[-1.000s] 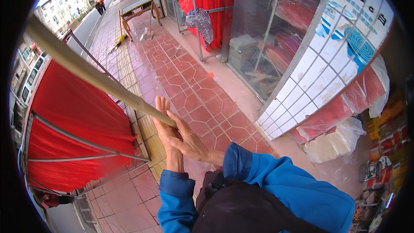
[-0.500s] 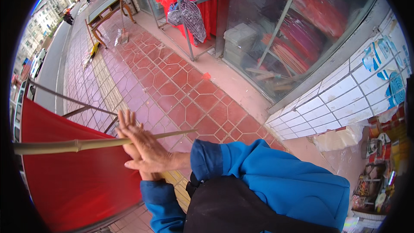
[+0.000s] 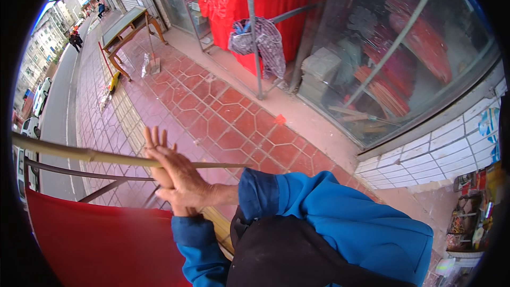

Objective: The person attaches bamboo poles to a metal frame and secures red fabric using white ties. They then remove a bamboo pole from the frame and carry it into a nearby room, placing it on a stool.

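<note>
A tapering bamboo pole (image 3: 79,153) runs from the left edge to a thin tip just past my wrists. My right hand (image 3: 185,180) lies across the front of the pole with its fingers stretched upward. Partly hidden behind it is my left hand (image 3: 162,177), its palm facing the right one. The pole is pressed between the two hands. Below it on the left hangs a red cloth (image 3: 101,234) by a thin metal bar (image 3: 95,176).
Red and pink tiles (image 3: 223,119) pave the sidewalk. A glass-topped wooden table (image 3: 125,26) stands farther along. Shop glass (image 3: 366,74) and a white tiled wall (image 3: 425,151) border the right; a metal post (image 3: 254,37) with a bag stands before red fabric. Parked cars (image 3: 41,95) line the road.
The pole's thick left end has risen, and the red cloth's upper edge sits lower in view. My hands remain pressed together around the pole. The view has shifted a little.
</note>
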